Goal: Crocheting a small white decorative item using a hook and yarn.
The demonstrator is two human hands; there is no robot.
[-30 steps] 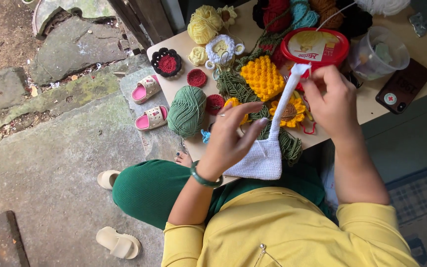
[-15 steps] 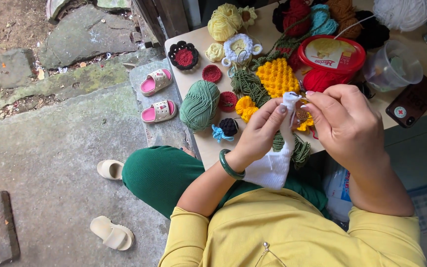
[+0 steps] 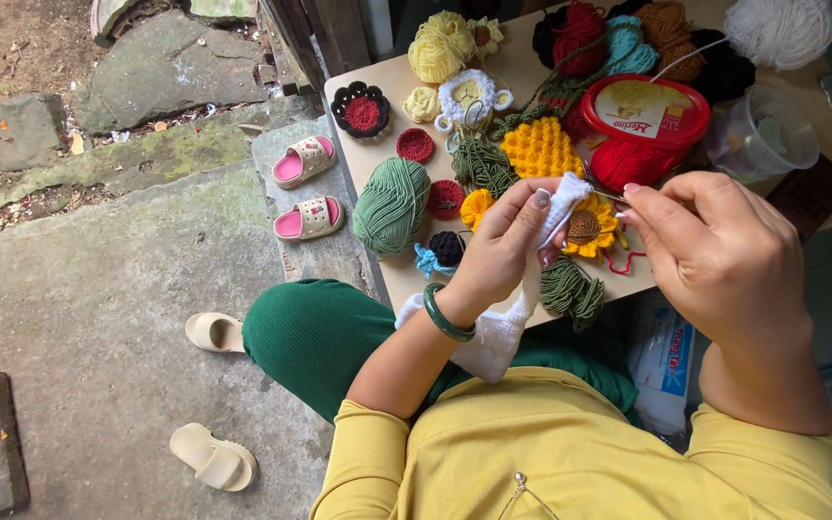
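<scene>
The left hand pinches the top edge of a white crocheted piece between thumb and fingers, right over the near edge of the table, with the rest of the fabric hanging down toward the lap. It looks held up high like that so the working edge stays taut and easy to see. The right hand has its fingers curled in around a thin metal crochet hook, tip pointed at that pinched edge, so both hands are grasping, nothing loose.

Texture-wise it's a cosy mess: a soft sage-green yarn ball sits just left of the hands, a bumpy yellow square behind them, and a crocheted sunflower with a brown middle pokes out right behind the white edge. A round red-lidded tub sits further back, next to a clear plastic cup. Small pink-lined slippers rest on the stone step beside the table.
</scene>
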